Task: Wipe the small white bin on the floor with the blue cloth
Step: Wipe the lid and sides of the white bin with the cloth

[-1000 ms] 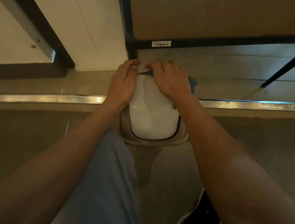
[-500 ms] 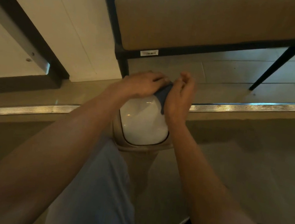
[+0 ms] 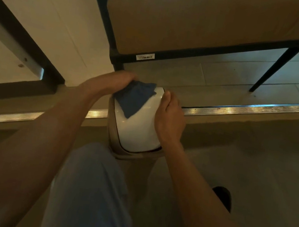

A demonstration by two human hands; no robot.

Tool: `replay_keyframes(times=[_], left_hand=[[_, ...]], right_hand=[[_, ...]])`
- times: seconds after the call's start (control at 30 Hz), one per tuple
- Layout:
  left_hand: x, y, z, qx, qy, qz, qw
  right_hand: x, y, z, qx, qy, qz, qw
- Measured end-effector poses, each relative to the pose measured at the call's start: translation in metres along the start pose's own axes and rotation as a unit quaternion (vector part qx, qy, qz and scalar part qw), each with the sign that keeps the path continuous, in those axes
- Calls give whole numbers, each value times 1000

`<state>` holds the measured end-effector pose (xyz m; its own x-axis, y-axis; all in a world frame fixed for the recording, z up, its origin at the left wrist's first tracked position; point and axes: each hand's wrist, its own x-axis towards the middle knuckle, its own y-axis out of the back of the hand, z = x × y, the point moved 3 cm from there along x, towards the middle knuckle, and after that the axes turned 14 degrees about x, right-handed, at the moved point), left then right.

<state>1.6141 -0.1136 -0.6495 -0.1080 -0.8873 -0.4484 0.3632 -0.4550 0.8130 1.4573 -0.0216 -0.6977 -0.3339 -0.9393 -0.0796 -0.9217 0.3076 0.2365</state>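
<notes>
Blue cloth (image 3: pixel 135 97) lies on the far part of the white bin (image 3: pixel 138 129) lid, gripped by the curled left hand (image 3: pixel 110 83). The right hand (image 3: pixel 170 119) rests its relaxed fingers along the bin's right side.

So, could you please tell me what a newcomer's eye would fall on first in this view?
The glossy white bin on the floor in mid-frame, with the blue cloth spread over its far part. The left hand holds the cloth at the bin's far left, while the right hand rests against its right side. Behind stands a tan chair on black legs.
</notes>
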Motion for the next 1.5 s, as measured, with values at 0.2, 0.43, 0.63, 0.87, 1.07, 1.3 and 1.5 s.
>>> replay_keyframes(times=[0.2, 0.43, 0.63, 0.87, 1.07, 1.3, 1.5], left_hand=[[5, -18, 50, 93, -139, 0, 986], [-9, 1, -7, 65, -98, -15, 993], [17, -24, 30, 93, -115, 36, 988], [-2, -10, -2, 24, -132, 32, 990], [14, -8, 9, 123, -50, -2, 991], [-16, -21, -1, 101, -180, 93, 974], [14, -10, -9, 184, -66, 20, 981]], right_hand=[[-2, 3, 0, -21, 11, 17, 1000], [0, -1, 0, -21, 20, -27, 999], [5, 0, 1, -16, 12, -40, 999], [3, 1, 0, -21, 38, -62, 997], [3, -2, -2, -34, 57, -59, 996], [0, 1, 1, -2, 38, -58, 998], [3, -2, 0, -27, 46, -60, 997]])
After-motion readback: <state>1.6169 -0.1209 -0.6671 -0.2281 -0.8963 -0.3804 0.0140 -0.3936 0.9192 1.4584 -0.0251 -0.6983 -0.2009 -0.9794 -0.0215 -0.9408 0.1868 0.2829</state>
